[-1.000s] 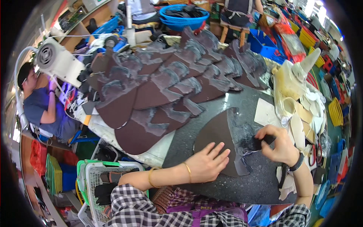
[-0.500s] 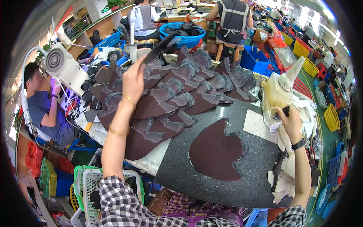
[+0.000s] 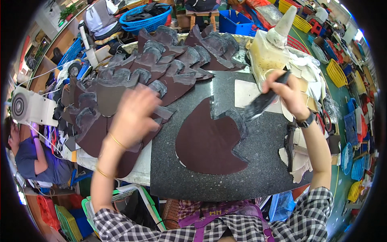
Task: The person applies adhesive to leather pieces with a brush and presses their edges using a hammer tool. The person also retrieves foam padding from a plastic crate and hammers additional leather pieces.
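Left hand (image 3: 135, 117) motion-blurred, grip unreadable; brush (image 3: 264, 101) bristles blurred; stacked leather pieces (image 3: 121, 92) partly hidden beneath it.

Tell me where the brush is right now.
In the head view the brush is in the right hand, raised over the right part of the dark stone slab, between the dark brown leather piece and the glue bottle.

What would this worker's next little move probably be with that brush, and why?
Probably bringing the brush down onto the dark brown leather piece lying flat on the black stone slab. The right hand holds the brush raised beside the glue pot, while the left hand is over the laid-out pieces.
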Demonstrator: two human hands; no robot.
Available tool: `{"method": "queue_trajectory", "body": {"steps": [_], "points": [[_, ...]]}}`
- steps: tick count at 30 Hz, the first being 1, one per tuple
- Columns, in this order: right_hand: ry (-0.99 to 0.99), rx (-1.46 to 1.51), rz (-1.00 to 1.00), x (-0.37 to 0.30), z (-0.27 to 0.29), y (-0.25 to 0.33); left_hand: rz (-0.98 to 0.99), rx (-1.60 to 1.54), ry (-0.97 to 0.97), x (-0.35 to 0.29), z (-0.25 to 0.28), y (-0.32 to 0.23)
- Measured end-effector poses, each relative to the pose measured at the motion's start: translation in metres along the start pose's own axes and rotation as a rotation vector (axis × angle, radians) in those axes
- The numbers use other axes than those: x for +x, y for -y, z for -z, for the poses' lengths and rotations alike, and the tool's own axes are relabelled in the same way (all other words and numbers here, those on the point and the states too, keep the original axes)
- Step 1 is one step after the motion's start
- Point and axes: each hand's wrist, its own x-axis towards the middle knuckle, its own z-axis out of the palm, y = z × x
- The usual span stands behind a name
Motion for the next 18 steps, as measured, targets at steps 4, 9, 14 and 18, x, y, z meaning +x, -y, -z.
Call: {"method": "queue_trajectory", "body": {"steps": [4,9,14,18], "points": [[0.266,-0.070,0.074,0.018,-0.040,0.004,-0.452,-0.562,0.213,0.002,-0.027,-0.121],[0.263,-0.294,0.082,0.039,-0.031,-0.009,-0.403,-0.513,0.215,-0.010,-0.063,-0.136],[0.412,-0.414,0.026,0.041,-0.030,-0.010,-0.373,-0.520,0.211,-0.005,-0.062,-0.136],[0.426,-0.216,0.183,-0.021,-0.022,-0.021,-0.352,-0.505,0.214,-0.002,-0.060,-0.136]]}}
